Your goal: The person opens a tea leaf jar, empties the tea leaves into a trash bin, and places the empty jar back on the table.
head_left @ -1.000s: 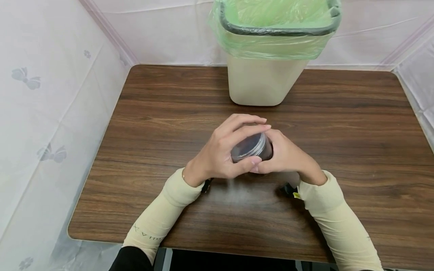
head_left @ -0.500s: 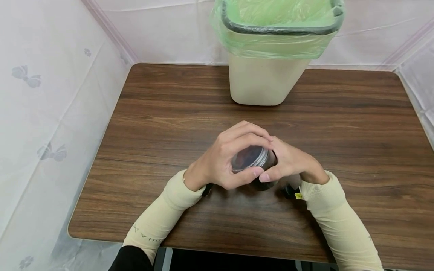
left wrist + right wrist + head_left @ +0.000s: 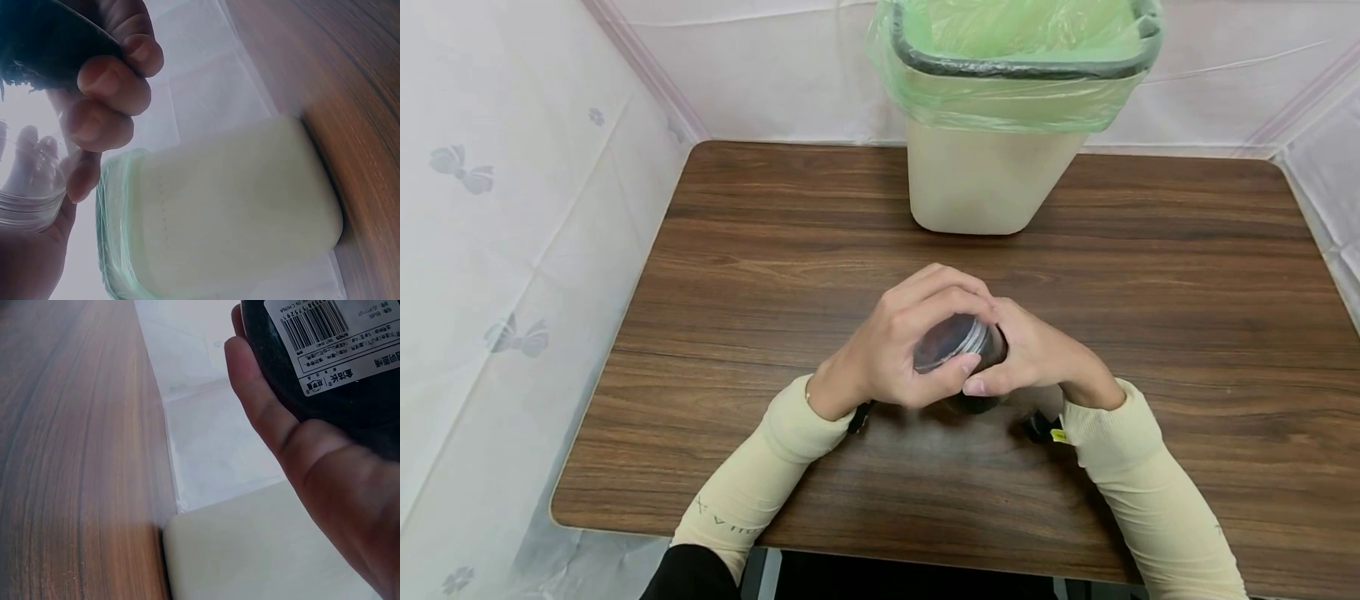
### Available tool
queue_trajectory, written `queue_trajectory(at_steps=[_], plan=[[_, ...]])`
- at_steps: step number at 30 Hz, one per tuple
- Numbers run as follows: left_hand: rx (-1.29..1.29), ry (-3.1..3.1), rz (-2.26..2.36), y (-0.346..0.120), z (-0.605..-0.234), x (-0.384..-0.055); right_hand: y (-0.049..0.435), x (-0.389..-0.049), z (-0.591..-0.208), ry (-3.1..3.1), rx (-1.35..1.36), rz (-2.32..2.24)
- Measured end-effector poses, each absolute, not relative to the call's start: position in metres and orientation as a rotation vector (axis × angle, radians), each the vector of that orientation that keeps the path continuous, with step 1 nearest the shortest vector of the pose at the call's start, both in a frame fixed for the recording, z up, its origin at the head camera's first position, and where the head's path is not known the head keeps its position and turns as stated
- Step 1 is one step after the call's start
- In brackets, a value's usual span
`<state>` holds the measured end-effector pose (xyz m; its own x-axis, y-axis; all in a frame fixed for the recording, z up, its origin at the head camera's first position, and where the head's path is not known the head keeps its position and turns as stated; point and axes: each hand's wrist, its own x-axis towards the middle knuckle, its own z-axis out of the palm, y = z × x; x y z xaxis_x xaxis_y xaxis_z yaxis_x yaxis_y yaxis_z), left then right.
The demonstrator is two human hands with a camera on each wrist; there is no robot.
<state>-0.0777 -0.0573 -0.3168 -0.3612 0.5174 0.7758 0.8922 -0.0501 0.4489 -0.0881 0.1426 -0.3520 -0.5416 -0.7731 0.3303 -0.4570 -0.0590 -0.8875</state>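
Note:
A clear, dark-filled jar (image 3: 946, 343) with a transparent screw lid is tilted and held over the table, its top leaning toward the left. My left hand (image 3: 917, 333) curves round the lid end, thumb on the near side and fingers over the far side. Round the jar's body wraps my right hand (image 3: 1041, 350), its thumb beside the left thumb. Clear plastic at the jar's upper part (image 3: 28, 169) shows dark contents packed toward the base in the left wrist view. A white barcode label (image 3: 331, 340) covers part of the jar's base in the right wrist view.
A cream waste bin (image 3: 977, 175) stands at the back of the brown wooden table (image 3: 760, 292). Its green bag (image 3: 1015, 104) folds over the rim. White patterned sheeting (image 3: 512, 250) rises along the table's sides and back.
Both hands and the jar have come down a little toward the near edge, then back slightly. The left fingers, straighter a second ago, now bend more closely round the lid.

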Motion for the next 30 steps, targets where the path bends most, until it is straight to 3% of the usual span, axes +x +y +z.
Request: queue_trajectory(at_steps=[9,17,30], plan=[[-1.472,-1.894,-1.358,-0.058,-0.317,-0.079,0.142,-0.089,-0.353,1.962,-1.291,-1.650],[-1.227,-2.077,-1.217,-0.058,-0.325,-0.082,0.138,-0.082,-0.346,2.372,-0.983,-1.461],[-1.142,-2.166,-1.211,-0.058,-0.326,-0.083,0.136,-0.084,-0.349,2.514,-1.039,-1.454]])
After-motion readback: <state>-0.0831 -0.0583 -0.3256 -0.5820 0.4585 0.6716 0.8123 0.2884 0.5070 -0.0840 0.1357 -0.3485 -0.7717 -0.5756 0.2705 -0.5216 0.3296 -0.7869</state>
